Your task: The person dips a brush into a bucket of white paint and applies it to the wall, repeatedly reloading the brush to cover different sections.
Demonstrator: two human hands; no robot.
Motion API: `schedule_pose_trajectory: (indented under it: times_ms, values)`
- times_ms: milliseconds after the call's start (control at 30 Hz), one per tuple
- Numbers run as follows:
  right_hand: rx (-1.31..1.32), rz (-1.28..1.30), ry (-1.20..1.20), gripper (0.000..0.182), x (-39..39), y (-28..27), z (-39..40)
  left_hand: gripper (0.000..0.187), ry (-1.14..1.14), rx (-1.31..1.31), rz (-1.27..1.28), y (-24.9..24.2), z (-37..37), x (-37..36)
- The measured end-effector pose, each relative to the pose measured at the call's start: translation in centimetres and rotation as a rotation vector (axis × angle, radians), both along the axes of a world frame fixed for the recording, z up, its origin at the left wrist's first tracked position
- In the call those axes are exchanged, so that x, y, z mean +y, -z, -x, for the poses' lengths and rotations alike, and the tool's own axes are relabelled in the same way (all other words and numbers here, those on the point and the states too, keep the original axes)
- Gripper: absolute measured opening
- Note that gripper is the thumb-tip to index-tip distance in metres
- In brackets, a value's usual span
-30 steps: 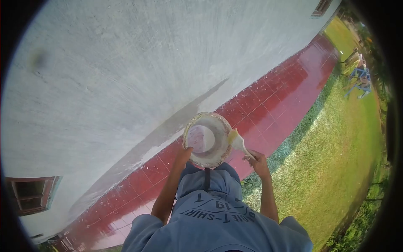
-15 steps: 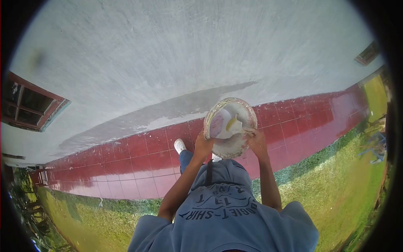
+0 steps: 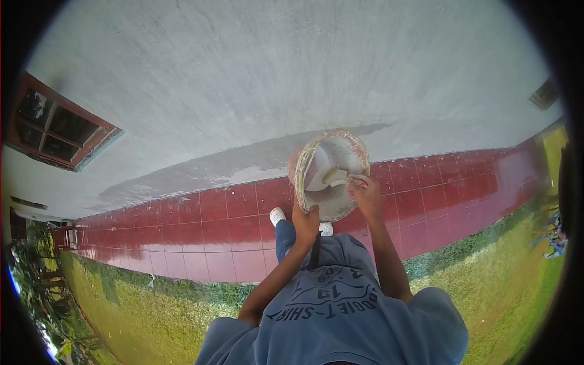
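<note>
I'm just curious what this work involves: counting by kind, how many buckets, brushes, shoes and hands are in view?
Bucket: 1
Brush: 1
Shoes: 2, one partly hidden
Hands: 2, left hand and right hand
Total: 6

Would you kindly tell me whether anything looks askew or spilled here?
Yes: the bucket tilts in the left hand, so its contents might spill, and the red floor near the wall is speckled white, perhaps from splashing.
</note>
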State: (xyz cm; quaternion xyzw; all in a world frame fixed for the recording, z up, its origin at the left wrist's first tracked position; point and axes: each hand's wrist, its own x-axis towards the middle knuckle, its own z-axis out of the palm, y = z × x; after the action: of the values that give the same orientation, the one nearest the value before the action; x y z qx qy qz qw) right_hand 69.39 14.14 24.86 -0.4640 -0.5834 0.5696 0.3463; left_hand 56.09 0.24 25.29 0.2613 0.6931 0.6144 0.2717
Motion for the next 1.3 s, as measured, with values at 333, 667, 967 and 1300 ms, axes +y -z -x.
schedule_pose_trajectory:
  times_ms: [333,667,967,1300]
  values:
    - [0.129,0.001,0.227,0.024,-0.7,3.1,0.9,0.057,0.086,-0.114,-0.055,2.0,-1.1,0.1]
    - [-0.06,-0.005,0.238,0.026,0.3,5.7,-0.8,0.055,0.114,-0.056,-0.036,2.4,-3.0,1.8]
    - [0.01,-0.021,0.273,0.027,3.7,7.1,-0.7,0.055,0.175,-0.068,0.026,3.1,-2.5,4.7]
    - [0.54,0.304,0.277,0.029,5.9,1.5,-2.0,0.056,0.214,-0.298,-0.056,2.0,-0.1,9.2]
